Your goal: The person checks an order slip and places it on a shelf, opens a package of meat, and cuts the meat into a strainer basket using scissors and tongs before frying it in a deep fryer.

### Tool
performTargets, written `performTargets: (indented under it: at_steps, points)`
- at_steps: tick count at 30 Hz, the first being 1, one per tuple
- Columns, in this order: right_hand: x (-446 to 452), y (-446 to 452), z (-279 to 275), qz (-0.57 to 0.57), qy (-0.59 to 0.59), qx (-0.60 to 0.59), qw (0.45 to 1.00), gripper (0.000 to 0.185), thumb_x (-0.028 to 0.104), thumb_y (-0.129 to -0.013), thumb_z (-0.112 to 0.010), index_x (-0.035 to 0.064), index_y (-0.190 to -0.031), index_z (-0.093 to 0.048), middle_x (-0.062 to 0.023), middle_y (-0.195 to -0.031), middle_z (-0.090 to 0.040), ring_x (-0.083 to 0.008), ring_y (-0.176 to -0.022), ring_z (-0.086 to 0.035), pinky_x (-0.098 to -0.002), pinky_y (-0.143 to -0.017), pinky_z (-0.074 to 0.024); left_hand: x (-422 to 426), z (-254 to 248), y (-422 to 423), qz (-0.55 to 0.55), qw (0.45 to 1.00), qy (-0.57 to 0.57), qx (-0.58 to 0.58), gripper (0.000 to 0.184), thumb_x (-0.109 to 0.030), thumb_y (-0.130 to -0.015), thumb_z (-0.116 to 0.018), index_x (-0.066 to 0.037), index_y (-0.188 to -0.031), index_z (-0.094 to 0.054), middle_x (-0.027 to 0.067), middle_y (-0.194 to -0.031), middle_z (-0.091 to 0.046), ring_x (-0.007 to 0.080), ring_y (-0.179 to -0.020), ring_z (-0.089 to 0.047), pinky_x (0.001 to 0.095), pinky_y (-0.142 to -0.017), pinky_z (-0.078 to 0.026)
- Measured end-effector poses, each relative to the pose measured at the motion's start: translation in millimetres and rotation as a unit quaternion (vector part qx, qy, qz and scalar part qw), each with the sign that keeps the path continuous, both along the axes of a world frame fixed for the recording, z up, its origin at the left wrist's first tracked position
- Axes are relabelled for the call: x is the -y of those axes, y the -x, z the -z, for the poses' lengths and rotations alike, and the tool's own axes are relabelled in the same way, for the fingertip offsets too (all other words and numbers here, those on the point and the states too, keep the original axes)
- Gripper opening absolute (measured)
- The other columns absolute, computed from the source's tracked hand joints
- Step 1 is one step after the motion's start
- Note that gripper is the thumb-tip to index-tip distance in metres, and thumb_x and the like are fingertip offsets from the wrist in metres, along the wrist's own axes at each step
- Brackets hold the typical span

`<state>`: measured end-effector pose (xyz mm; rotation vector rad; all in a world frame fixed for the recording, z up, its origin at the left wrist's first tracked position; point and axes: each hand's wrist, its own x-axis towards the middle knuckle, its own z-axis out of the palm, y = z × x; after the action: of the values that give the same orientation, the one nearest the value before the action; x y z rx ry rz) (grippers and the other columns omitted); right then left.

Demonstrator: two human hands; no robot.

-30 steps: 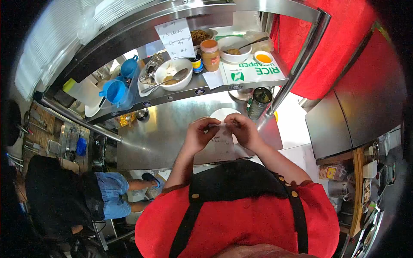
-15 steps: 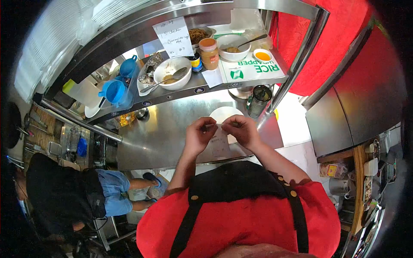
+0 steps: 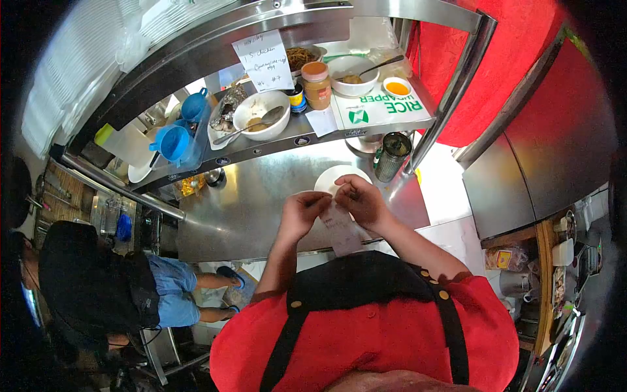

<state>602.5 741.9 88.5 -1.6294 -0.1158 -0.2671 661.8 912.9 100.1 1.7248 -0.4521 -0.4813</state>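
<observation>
A small paper slip [image 3: 342,234] with handwriting hangs between my hands, over the near edge of the steel counter [image 3: 261,189]. My left hand [image 3: 303,214] is closed, pinching the slip's upper left part. At the upper right, the fingers of my right hand [image 3: 363,204] are bent together around the slip's top. Just beyond my hands, a white plate [image 3: 324,179] lies on the counter, partly covered by them.
Above the counter, a shelf carries a white bowl with a spoon [image 3: 277,125], a brown-filled jar [image 3: 317,88], a second bowl [image 3: 366,83] and blue cups [image 3: 172,142]. A handwritten note [image 3: 266,62] hangs there. A perforated metal canister [image 3: 394,157] stands right. Another person [image 3: 98,281] is at left.
The slip has tilted and come lower, towards my body. My right hand's fingers have lifted and shifted on its top edge, while my left hand has dropped slightly.
</observation>
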Motion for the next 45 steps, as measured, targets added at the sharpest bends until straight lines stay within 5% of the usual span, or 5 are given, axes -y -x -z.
performTargets:
  at_steps: [11, 22, 24, 34, 45]
  points:
    - [0, 4, 19, -0.084, -0.149, -0.164, 0.971, 0.017, 0.006, -0.086, -0.057, 0.0049, -0.102, -0.052, -0.0029, -0.082, -0.06, -0.0105, -0.076, -0.057, -0.0251, -0.065, -0.0469, -6, 9, 0, -0.048, 0.998, 0.01, 0.031, 0.015, -0.008, -0.08, -0.064, 0.002, -0.091, -0.065, 0.0068, -0.081, -0.065, 0.0124, -0.074, -0.059, 0.0263, -0.067, -0.047]
    - [-4, -3, -26, -0.01, 0.104, -0.033, 0.994, 0.009, 0.007, -0.084, -0.057, 0.0014, -0.091, -0.057, -0.0057, -0.075, -0.059, -0.0101, -0.069, -0.054, -0.026, -0.063, -0.0462, -7, -2, 10, -0.058, 0.962, 0.003, 0.268, 0.01, -0.007, -0.08, -0.065, 0.0, -0.087, -0.064, 0.0042, -0.081, -0.062, 0.0114, -0.071, -0.057, 0.0259, -0.064, -0.046]
    - [-3, -4, -17, -0.018, 0.07, -0.03, 0.997, 0.005, 0.005, -0.084, -0.057, 0.0019, -0.088, -0.058, -0.0069, -0.076, -0.059, -0.0106, -0.07, -0.055, -0.0259, -0.063, -0.0461, -7, 8, 7, -0.045, 0.989, 0.128, 0.051, 0.013, -0.013, -0.083, -0.063, 0.0, -0.087, -0.064, 0.0044, -0.082, -0.062, 0.0123, -0.071, -0.058, 0.0271, -0.063, -0.047]
    - [-4, -5, -3, 0.012, 0.172, 0.032, 0.984, 0.008, 0.002, -0.082, -0.059, 0.0037, -0.089, -0.058, -0.0077, -0.079, -0.06, -0.0139, -0.074, -0.057, -0.0277, -0.067, -0.0465, -4, 24, 15, -0.047, 0.944, 0.227, -0.236, 0.016, -0.013, -0.082, -0.063, -0.001, -0.093, -0.061, 0.008, -0.082, -0.062, 0.0163, -0.071, -0.06, 0.0308, -0.065, -0.051]
    - [1, -7, 1, -0.035, 0.042, -0.029, 0.998, 0.014, -0.001, -0.08, -0.06, 0.0038, -0.093, -0.058, -0.0049, -0.084, -0.06, -0.0108, -0.079, -0.054, -0.0262, -0.071, -0.0456, -5, 16, 9, -0.07, 0.971, 0.091, 0.212, 0.006, -0.003, -0.081, -0.063, -0.001, -0.086, -0.062, 0.0032, -0.081, -0.062, 0.0122, -0.074, -0.059, 0.0255, -0.066, -0.049]
